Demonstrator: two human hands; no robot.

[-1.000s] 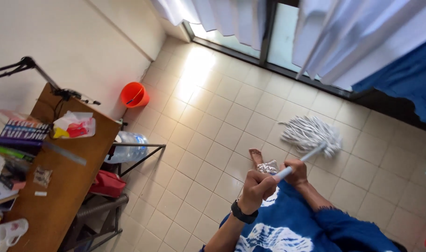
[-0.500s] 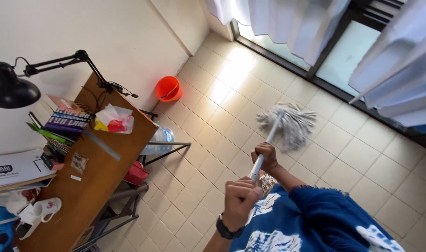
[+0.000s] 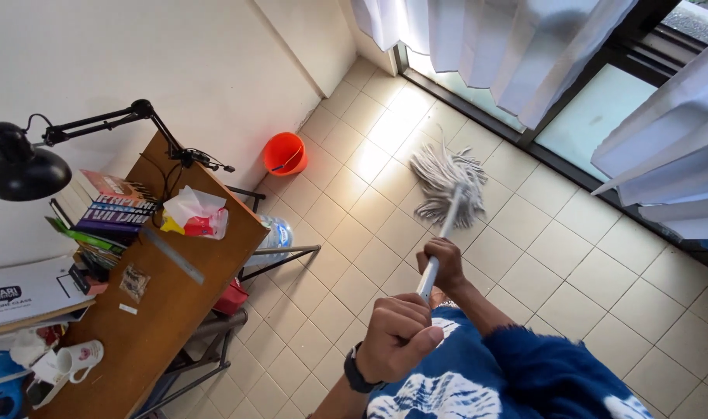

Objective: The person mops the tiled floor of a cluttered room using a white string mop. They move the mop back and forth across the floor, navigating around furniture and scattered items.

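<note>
Down at six o'clock of my view, I am seeing both hands closed around the mop handle (image 3: 439,240). My left hand (image 3: 400,335) is making the upper grip, wrapped as a fist over the top end of the pole, with a dark watch on the wrist. My right hand (image 3: 445,264) is making the lower grip, a little toward twelve o'clock, fingers curled fully around the pale shaft.

From the right hand the handle is running up toward twelve o'clock and ending in the mop head (image 3: 445,181), which is lying spread on the tiled floor (image 3: 571,256), well apart from both hands and near the sunlit patch below the white curtain (image 3: 478,46).

I am judging the pole as stiff, light and somewhat smooth, so two separated holds along it are giving good control. The string head is looking soft and floppy, probably heavier when wet, and dragging rather than sliding.

At ten o'clock an orange bucket (image 3: 285,153) is standing by the wall. At eight o'clock the wooden counter (image 3: 168,310) is carrying books, a lamp and a mug.
</note>
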